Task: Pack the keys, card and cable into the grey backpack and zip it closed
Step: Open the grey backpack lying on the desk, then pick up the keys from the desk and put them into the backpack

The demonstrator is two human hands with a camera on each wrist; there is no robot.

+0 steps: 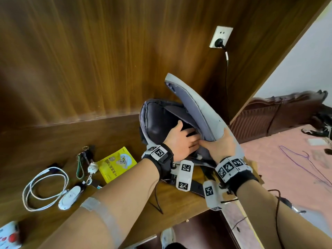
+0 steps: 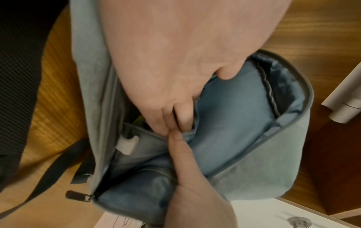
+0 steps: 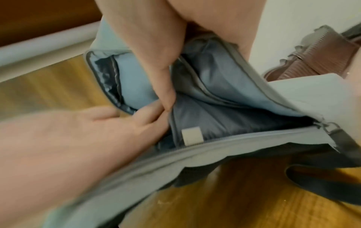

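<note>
The grey backpack [image 1: 203, 108] stands unzipped on the wooden desk [image 1: 45, 141], its front flap pulled up and to the right. My left hand [image 1: 192, 139] reaches into the opening, its fingers [image 2: 175, 114] hooked over the edge of an inner pocket. My right hand [image 1: 221, 146] grips the flap at its lower edge, its thumb [image 3: 166, 92] inside against the lining. A white tab [image 3: 192, 135] shows inside the bag. On the desk to the left lie the keys [image 1: 90, 168] with a car fob [image 1: 70, 196], the yellow card [image 1: 117, 164] and the coiled white cable [image 1: 45, 187].
A black plug and cord hang from the wall socket [image 1: 220, 37] behind the bag. A bed with a pink sheet [image 1: 287, 159] lies to the right. The bag's dark straps [image 1: 197, 186] trail over the desk's near edge. A red and white item [image 1: 9, 236] sits at the bottom left.
</note>
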